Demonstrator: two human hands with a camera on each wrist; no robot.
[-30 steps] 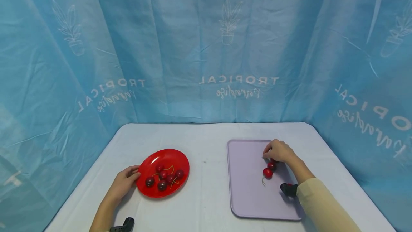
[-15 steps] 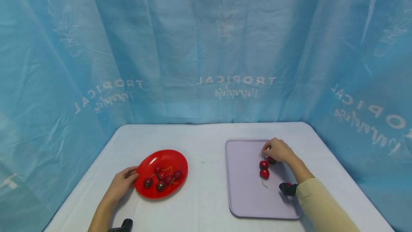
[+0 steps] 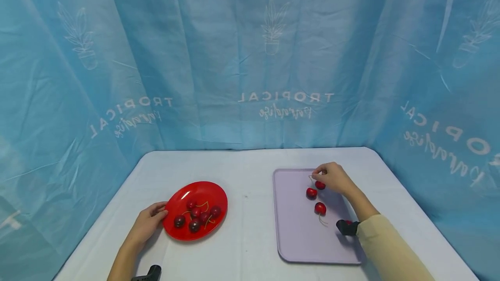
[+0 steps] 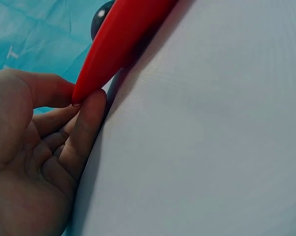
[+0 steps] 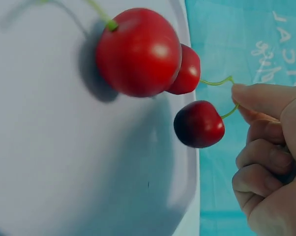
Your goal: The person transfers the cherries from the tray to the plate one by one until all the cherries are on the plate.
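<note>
Pale lilac, a shallow rectangular tray (image 3: 297,240) lies right of centre in the head view, its long axis running up the frame, on a white-covered table (image 3: 248,211). Near its top edge, the bare right hand (image 3: 335,178) pinches with thumb and forefinger the thin green stem (image 5: 230,111) of a round, dark red cherry (image 5: 199,124), its other fingers curled toward the palm. In the right wrist view this cherry is just left of and below the fingertips, its stem slanting up to the right into the pinch. Beyond it, a round, bright red cherry (image 5: 191,71) also has its stem reaching the fingertips; whether that one is gripped I cannot tell. A third, glossy red cherry (image 3: 320,208) sits lower on the tray, its stem pointing to the lower right.

Left of centre, the bare left hand (image 3: 149,221) pinches the left rim of a shiny, round red plate (image 3: 181,196), which bears six dark red cherries (image 3: 194,226). From the right hand the plate lies toward the lower left, well apart; the right hand is nearer the tray's fruit, the left nearer the plate.
</note>
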